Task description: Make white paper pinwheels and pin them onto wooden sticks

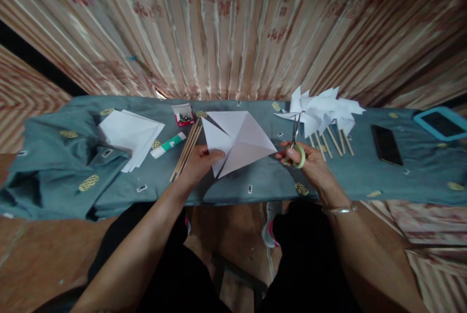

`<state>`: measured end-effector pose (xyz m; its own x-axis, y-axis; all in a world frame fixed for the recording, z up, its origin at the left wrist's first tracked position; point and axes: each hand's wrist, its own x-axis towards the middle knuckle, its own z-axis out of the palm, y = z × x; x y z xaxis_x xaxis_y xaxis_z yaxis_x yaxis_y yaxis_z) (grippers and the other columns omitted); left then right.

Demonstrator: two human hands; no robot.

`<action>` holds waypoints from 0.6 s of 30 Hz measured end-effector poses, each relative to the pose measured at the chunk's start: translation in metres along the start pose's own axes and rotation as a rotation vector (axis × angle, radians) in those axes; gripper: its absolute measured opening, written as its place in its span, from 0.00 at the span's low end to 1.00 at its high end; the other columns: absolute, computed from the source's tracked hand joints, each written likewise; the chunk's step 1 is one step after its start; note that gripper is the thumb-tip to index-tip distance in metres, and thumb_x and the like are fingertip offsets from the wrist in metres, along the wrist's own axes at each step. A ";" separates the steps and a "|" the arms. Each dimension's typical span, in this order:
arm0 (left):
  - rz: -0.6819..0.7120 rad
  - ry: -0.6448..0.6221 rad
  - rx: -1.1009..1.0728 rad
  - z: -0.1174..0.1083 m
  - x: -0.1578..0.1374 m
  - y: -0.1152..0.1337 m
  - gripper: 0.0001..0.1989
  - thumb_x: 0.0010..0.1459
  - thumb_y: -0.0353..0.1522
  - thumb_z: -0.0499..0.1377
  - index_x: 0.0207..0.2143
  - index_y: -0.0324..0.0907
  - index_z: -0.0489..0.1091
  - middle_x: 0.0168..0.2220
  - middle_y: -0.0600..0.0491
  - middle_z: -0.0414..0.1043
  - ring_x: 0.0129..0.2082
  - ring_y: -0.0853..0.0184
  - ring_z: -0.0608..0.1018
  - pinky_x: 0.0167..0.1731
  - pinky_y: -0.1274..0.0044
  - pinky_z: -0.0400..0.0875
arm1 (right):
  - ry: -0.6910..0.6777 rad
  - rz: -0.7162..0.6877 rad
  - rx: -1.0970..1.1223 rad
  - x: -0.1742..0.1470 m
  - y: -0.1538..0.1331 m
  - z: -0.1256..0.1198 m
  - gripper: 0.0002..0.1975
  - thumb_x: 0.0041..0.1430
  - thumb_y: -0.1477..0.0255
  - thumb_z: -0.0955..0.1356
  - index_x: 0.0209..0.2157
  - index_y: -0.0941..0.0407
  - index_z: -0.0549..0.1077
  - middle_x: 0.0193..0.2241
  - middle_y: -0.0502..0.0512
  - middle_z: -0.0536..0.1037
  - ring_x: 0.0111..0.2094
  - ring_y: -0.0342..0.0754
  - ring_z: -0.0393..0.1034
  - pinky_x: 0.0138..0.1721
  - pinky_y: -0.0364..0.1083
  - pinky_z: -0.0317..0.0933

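A white square of paper [251,140] hangs over the middle of the table, turned cornerwise, with slits cut in from its upper left and lower left corners. My left hand [204,159] pinches its left side, thumb on top. In my right hand [299,157] are scissors [295,135] with pale green handles, blades pointing away from me. The fingertips of that hand are close to the paper's right corner; whether they touch it I cannot tell. Several finished paper pinwheels [321,111] on wooden sticks lie just beyond the scissors.
Left of the paper are wooden sticks [188,150], a glue stick [168,145], a small red box of metal pins [183,115] and a stack of white paper [129,133]. To the right lie a black phone [386,145] and a blue-framed tablet [441,123]. A curtain [233,35] hangs behind the cloth-covered table [270,189].
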<state>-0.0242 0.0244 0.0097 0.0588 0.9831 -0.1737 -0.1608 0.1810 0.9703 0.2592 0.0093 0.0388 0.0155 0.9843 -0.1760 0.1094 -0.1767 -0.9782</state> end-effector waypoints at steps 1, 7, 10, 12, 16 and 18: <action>-0.036 -0.035 0.030 0.002 -0.004 0.000 0.10 0.37 0.37 0.68 0.17 0.40 0.73 0.19 0.55 0.71 0.20 0.69 0.70 0.23 0.78 0.62 | 0.023 -0.007 0.039 0.002 -0.001 0.002 0.29 0.38 0.49 0.78 0.37 0.54 0.78 0.27 0.51 0.80 0.27 0.43 0.72 0.31 0.43 0.65; -0.116 -0.204 0.176 0.006 -0.015 0.006 0.15 0.39 0.39 0.66 0.12 0.39 0.69 0.13 0.58 0.62 0.15 0.74 0.63 0.18 0.80 0.51 | 0.037 0.057 0.165 0.008 -0.004 0.026 0.24 0.28 0.58 0.82 0.29 0.54 0.78 0.22 0.44 0.75 0.23 0.39 0.65 0.27 0.41 0.61; -0.145 -0.188 0.147 0.004 -0.014 0.010 0.15 0.40 0.40 0.69 0.16 0.40 0.72 0.16 0.56 0.67 0.18 0.69 0.69 0.20 0.79 0.58 | 0.067 0.123 0.211 0.009 -0.005 0.036 0.20 0.27 0.65 0.83 0.24 0.55 0.76 0.20 0.42 0.73 0.21 0.38 0.63 0.23 0.40 0.57; -0.150 -0.153 0.028 0.004 -0.012 0.012 0.17 0.41 0.45 0.70 0.21 0.40 0.75 0.20 0.52 0.72 0.24 0.63 0.75 0.24 0.76 0.66 | 0.111 0.134 0.280 0.010 -0.007 0.040 0.19 0.29 0.67 0.82 0.23 0.55 0.74 0.19 0.42 0.73 0.20 0.39 0.62 0.22 0.41 0.57; -0.083 -0.114 -0.307 0.012 -0.012 0.016 0.29 0.50 0.57 0.61 0.38 0.40 0.77 0.39 0.43 0.79 0.44 0.53 0.79 0.42 0.67 0.73 | 0.267 0.043 0.467 0.016 -0.013 0.043 0.18 0.30 0.70 0.81 0.24 0.55 0.73 0.22 0.43 0.74 0.22 0.39 0.64 0.23 0.41 0.59; -0.049 -0.100 -0.400 0.020 -0.014 0.015 0.30 0.50 0.57 0.62 0.42 0.42 0.75 0.45 0.43 0.78 0.49 0.54 0.77 0.46 0.66 0.73 | 0.338 -0.005 0.522 0.021 -0.016 0.045 0.17 0.31 0.71 0.80 0.23 0.55 0.72 0.22 0.43 0.74 0.22 0.38 0.63 0.22 0.40 0.58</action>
<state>-0.0073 0.0131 0.0299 0.1681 0.9688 -0.1820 -0.5246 0.2442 0.8155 0.2133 0.0324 0.0462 0.3396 0.9168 -0.2099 -0.3890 -0.0662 -0.9188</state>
